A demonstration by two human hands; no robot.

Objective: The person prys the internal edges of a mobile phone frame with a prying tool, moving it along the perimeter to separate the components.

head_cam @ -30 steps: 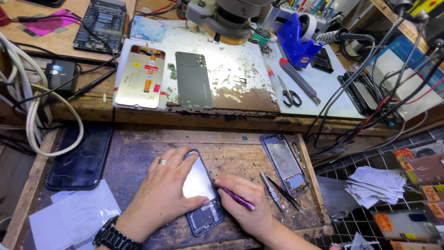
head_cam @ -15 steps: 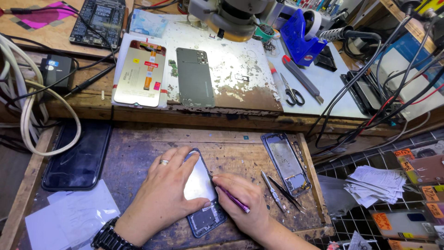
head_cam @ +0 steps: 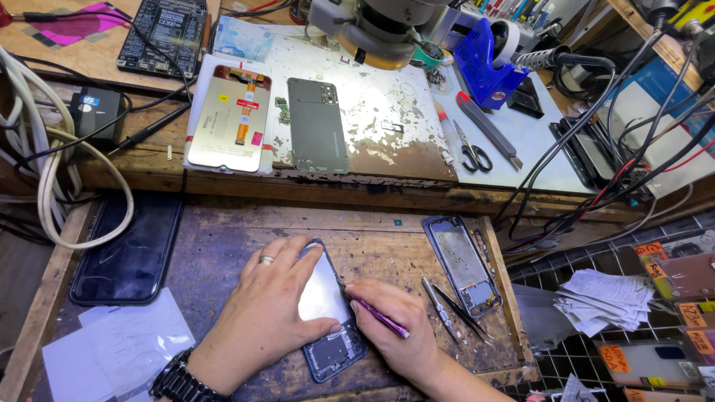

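On the dark wooden board (head_cam: 223,246) at the front of the bench lies an opened phone (head_cam: 330,313), its silvery inner plate facing up and its lower circuit section exposed toward the near edge. The left hand (head_cam: 272,316), ring on one finger and a black watch (head_cam: 179,383) at the wrist, rests flat over the phone's left side, fingers spread, thumb pressed on the plate near the lower section. The right hand (head_cam: 391,331) sits at the phone's right edge, fingers closed in a pinch on a thin purple tool (head_cam: 380,316), whose tip meets that edge. Right of the phone, apart from it, lie tweezers (head_cam: 454,309) and a bare phone frame (head_cam: 465,264). Left of the phone, a black screen panel (head_cam: 130,249) lies over the board's edge, with white sheets (head_cam: 119,350) below it. Beyond the phone, on the raised shelf, a display panel (head_cam: 231,119) and a dark back cover (head_cam: 318,125) lie side by side on a worn mat (head_cam: 387,112), with scissors (head_cam: 471,149) further right.
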